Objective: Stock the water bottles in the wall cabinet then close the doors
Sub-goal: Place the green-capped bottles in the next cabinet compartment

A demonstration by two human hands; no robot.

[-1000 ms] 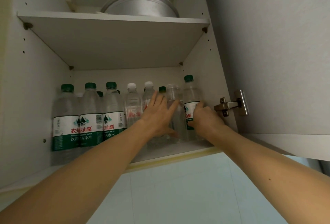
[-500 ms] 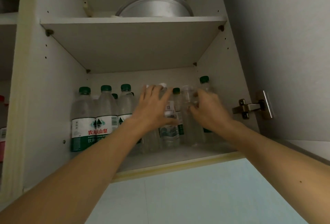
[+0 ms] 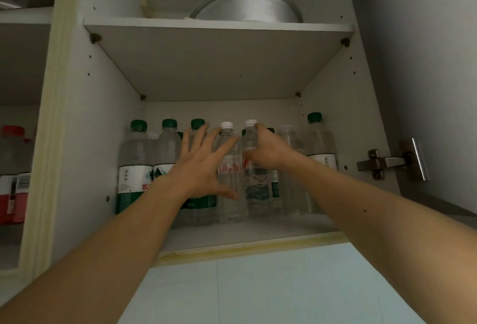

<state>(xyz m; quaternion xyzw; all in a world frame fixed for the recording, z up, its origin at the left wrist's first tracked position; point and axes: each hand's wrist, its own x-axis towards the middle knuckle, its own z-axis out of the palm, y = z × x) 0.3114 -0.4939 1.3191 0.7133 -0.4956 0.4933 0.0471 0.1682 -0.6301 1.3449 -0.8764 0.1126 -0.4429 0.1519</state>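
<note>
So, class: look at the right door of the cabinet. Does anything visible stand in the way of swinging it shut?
Yes. Both forearms reach through the opening: the left hand is spread in front of the bottles, and the right hand grips a white-capped bottle. The right door cannot shut until both arms come out.

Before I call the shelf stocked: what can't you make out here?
- Head view: back-row bottles, hidden by front bottles and the right hand.
- Third green-capped bottle: label covered by the left hand.
- Left door: outside the frame.
- Metal pan: contents hidden by the upper shelf.
</note>
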